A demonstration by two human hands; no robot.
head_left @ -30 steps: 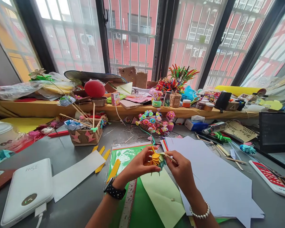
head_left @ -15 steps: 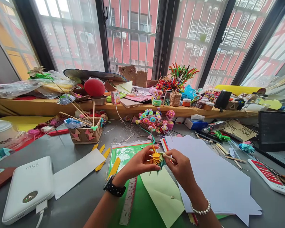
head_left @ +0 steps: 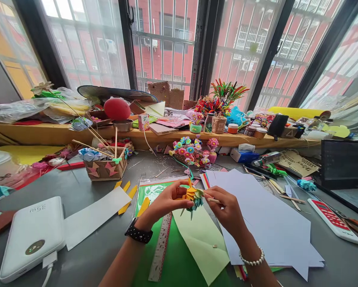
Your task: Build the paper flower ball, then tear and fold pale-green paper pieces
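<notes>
My left hand is closed around a folded paper flower, with yellow-orange petals on one side and pale green to teal ones on the other. To its right, my right hand pinches a thin wooden stick, its tip close to the flower's edge; whether it touches I cannot tell. Below both hands lie a pale green paper sheet, a ruler and a green plastic-covered sheet. Yellow paper strips lie left of my left wrist.
White paper sheets spread to the right, beside a red-and-white calculator. On the left are a white power bank, a white paper strip and a cardboard basket with sticks. Yarn flowers stand behind my hands.
The stick's tip and my right hand have drawn slightly away from the flower, opening a small gap. The flower has shifted and turned a little in my left hand. The whole view has moved slightly.
</notes>
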